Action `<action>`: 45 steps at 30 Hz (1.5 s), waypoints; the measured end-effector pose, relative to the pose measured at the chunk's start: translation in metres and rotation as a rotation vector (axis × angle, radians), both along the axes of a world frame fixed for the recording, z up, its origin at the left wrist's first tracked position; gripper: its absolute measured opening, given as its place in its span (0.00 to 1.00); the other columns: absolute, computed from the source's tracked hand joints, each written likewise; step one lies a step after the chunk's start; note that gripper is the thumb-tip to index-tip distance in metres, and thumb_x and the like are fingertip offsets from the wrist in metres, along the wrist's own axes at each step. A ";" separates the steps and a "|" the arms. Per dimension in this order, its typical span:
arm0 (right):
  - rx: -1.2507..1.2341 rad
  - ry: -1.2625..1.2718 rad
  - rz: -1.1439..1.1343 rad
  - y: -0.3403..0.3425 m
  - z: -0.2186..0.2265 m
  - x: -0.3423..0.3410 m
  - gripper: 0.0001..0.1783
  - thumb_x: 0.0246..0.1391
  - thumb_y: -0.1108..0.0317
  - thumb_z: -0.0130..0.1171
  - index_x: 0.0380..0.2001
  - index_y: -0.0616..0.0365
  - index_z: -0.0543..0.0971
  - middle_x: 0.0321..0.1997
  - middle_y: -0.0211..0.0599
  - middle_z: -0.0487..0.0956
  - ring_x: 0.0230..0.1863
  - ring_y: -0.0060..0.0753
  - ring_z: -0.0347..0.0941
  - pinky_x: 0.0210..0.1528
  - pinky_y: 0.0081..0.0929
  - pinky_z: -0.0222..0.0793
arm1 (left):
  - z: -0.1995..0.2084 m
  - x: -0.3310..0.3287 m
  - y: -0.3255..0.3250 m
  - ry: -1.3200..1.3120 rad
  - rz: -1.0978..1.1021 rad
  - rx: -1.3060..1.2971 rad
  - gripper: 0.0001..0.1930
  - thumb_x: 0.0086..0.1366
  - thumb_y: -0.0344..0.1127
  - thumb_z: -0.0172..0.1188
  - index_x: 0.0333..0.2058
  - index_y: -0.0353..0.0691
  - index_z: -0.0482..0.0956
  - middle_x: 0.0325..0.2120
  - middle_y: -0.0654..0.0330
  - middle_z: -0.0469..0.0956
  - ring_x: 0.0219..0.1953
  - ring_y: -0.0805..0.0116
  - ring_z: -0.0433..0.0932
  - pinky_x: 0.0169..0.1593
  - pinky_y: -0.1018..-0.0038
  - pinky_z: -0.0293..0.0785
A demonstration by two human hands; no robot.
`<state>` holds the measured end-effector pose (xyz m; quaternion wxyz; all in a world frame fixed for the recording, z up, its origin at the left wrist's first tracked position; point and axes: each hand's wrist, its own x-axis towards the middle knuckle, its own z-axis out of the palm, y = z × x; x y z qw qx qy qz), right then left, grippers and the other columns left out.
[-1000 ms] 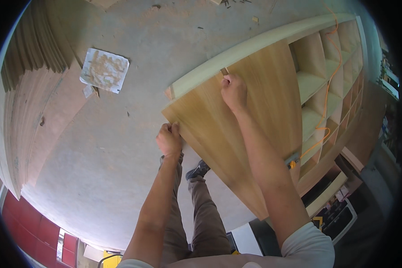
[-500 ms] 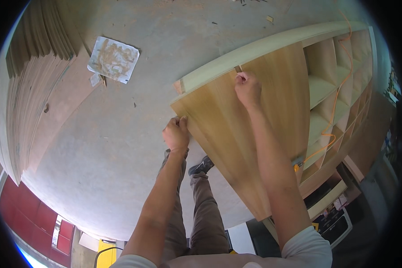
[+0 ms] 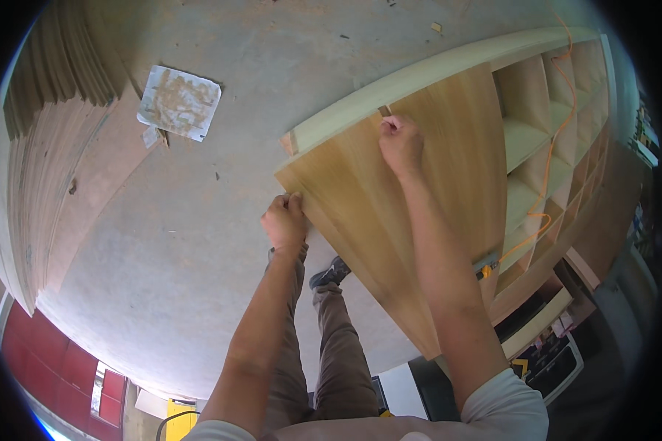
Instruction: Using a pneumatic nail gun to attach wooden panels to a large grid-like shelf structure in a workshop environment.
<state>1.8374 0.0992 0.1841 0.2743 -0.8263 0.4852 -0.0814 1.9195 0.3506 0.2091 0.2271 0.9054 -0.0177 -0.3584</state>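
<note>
A wood-grain panel (image 3: 353, 198) lies on top of a pale wooden cabinet frame (image 3: 357, 101). At the panel's left edge, close to its far corner, my left hand (image 3: 283, 224) is closed with thumb and fingertips on the edge. My right hand (image 3: 402, 147) is held in a pinch over the panel's far edge. Just beyond those fingers shows a small dark strip or notch (image 3: 383, 111) at that edge. Whatever the right fingertips pinch is too small to name.
Open cabinet compartments (image 3: 526, 99) extend to the right, with an orange cord (image 3: 554, 147) across them and a tool (image 3: 485, 269) at its end. A dusty white sheet (image 3: 180, 103) lies on the floor. Stacked boards (image 3: 59, 176) stand at the left. My shoe (image 3: 331, 273) is near the panel.
The whole view has shifted slightly, so the panel and floor items sit a little differently in it. Both hands keep their places at the panel's edges.
</note>
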 end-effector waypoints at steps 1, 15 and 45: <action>-0.004 -0.012 -0.002 0.002 0.000 0.001 0.03 0.50 0.73 0.60 0.25 0.60 0.80 0.28 0.46 0.79 0.33 0.52 0.77 0.37 0.44 0.72 | 0.000 0.002 0.001 0.024 0.011 0.011 0.16 0.64 0.43 0.61 0.32 0.34 0.85 0.24 0.51 0.84 0.29 0.56 0.84 0.39 0.66 0.78; 0.107 0.030 -0.066 -0.003 0.002 0.003 0.03 0.51 0.73 0.60 0.26 0.61 0.81 0.30 0.47 0.81 0.35 0.53 0.78 0.39 0.44 0.72 | -0.005 0.005 0.004 0.010 -0.051 -0.009 0.16 0.63 0.44 0.61 0.30 0.35 0.85 0.24 0.52 0.84 0.29 0.56 0.84 0.39 0.66 0.78; 0.133 0.040 -0.088 -0.003 0.004 0.012 0.05 0.52 0.73 0.58 0.27 0.60 0.82 0.30 0.48 0.81 0.36 0.54 0.78 0.40 0.45 0.73 | -0.009 0.012 0.006 0.049 0.051 0.005 0.15 0.62 0.43 0.64 0.28 0.35 0.85 0.18 0.60 0.83 0.23 0.67 0.82 0.36 0.72 0.77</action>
